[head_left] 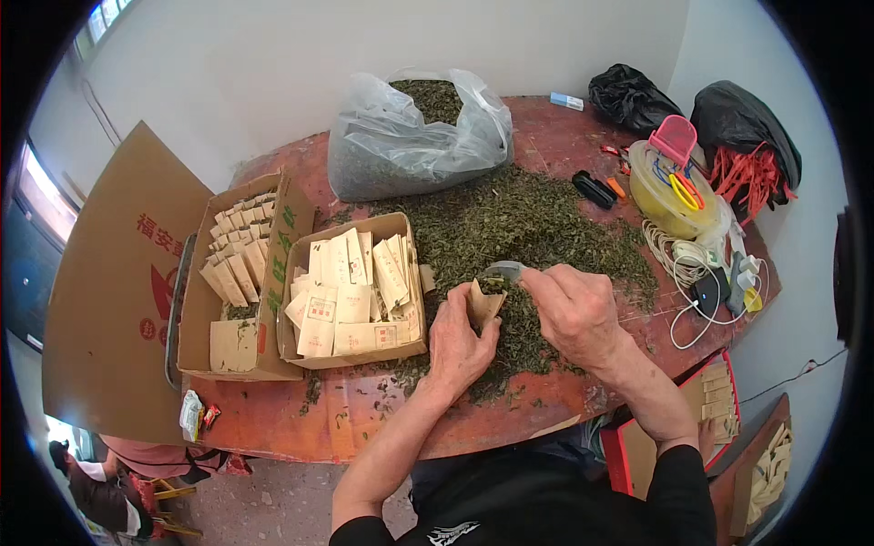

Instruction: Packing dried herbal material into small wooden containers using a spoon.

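Note:
My left hand holds a small brown paper packet upright with its mouth open. Pinched in my right hand is a clear plastic scoop with some dried leaves in it, right above the packet's mouth. Both hands are over a wide heap of dried green leaves on the red table. To the left stands a cardboard box of flat printed paper packets. Beside it, a taller cardboard box holds rows of upright packets.
A translucent plastic bag of leaves stands behind the heap. At right are a lidded plastic tub, black bags, a black stapler and cables with a power strip. A red-edged box of packets sits lower right. A person is at lower left.

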Available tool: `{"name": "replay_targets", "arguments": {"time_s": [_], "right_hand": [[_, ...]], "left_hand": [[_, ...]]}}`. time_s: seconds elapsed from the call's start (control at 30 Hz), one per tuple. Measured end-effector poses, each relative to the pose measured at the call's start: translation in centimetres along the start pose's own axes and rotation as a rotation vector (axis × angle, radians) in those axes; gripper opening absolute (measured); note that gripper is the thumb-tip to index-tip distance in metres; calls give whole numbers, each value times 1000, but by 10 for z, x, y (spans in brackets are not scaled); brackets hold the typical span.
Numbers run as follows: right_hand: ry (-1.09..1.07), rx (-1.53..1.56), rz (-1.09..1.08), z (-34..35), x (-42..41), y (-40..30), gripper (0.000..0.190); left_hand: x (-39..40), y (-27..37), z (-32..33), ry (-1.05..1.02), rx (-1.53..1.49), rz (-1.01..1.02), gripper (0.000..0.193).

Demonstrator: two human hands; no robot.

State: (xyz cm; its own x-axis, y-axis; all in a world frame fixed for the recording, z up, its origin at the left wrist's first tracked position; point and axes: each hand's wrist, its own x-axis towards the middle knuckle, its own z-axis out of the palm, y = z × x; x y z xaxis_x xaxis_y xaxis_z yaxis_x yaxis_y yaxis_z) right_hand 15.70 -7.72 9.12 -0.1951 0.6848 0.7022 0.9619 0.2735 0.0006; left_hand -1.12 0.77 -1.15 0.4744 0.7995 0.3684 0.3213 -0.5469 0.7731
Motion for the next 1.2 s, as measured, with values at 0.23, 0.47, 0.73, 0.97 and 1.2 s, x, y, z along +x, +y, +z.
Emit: {"name": "replay_targets", "arguments": {"time_s": [0.23,0.47,0.73,0.97,1.2], "right_hand": [[38,1,-14,-2,1,2,26],[-12,54,-53,1,-1,-3,29],[-78,50,-113,10,-6,-9,31],[-99,31,-145,19,-12,-12,35],[-54,63,-134,15,-6,-11,35]], "left_hand": [[0,0,0,-2,-5,5,53],[-1,0,0,4,-7,17,53],[-2,2,0,17,-23,32,53],[-3,0,1,40,-59,41,54],[-3,0,2,37,-58,45,53]]}}
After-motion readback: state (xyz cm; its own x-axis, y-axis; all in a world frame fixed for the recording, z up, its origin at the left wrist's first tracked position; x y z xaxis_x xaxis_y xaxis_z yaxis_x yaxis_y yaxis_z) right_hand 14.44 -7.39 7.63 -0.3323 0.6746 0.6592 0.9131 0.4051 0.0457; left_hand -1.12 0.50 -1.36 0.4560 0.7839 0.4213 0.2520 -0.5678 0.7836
